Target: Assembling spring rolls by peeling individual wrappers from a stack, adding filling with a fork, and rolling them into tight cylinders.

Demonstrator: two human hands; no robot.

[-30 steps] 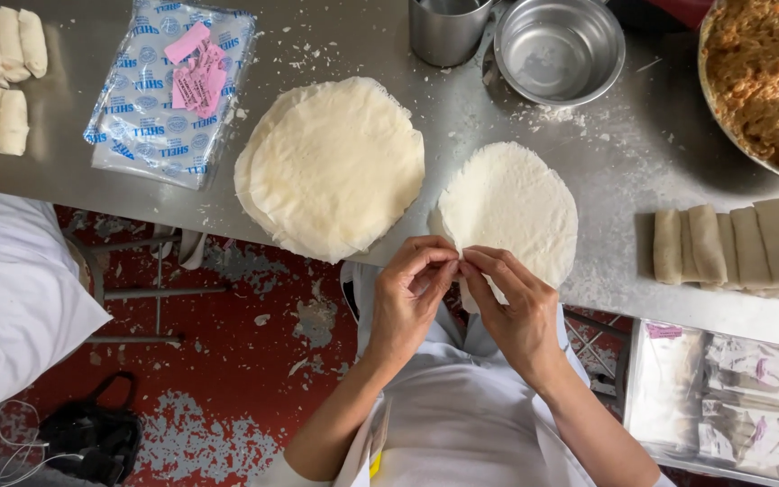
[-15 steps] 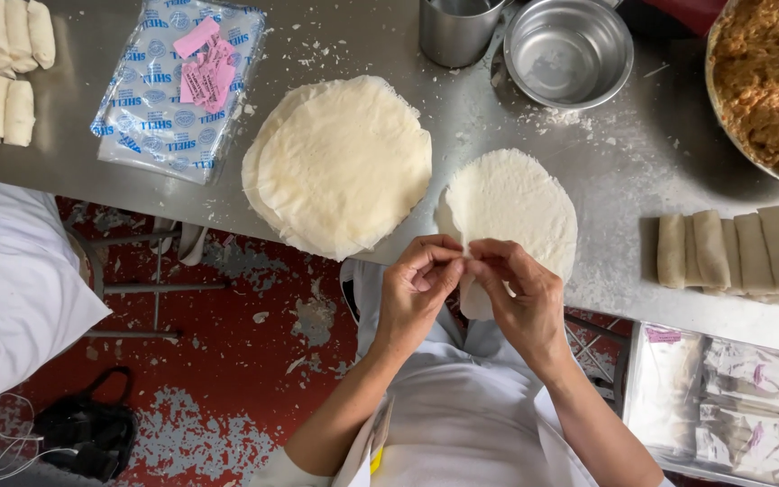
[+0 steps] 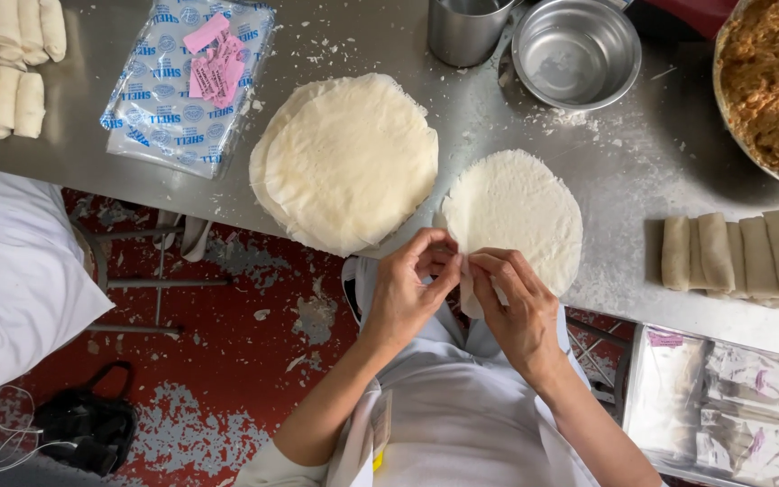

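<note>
A thin round white wrapper lies on the steel table at its near edge. My left hand and my right hand both pinch the wrapper's near edge, fingertips almost touching, lifting a small flap of it. To the left of it sits a stack of round wrappers. A big pan of brown minced filling stands at the far right.
Rolled spring rolls lie in a row at the right and at the far left. A plastic packet with pink slips, a steel cup and a steel bowl stand behind. Another person's white sleeve is at left.
My hands have stayed at the wrapper's near edge, fingers working the edge a little; the view has shifted slightly. The person at left has edged further into view.
</note>
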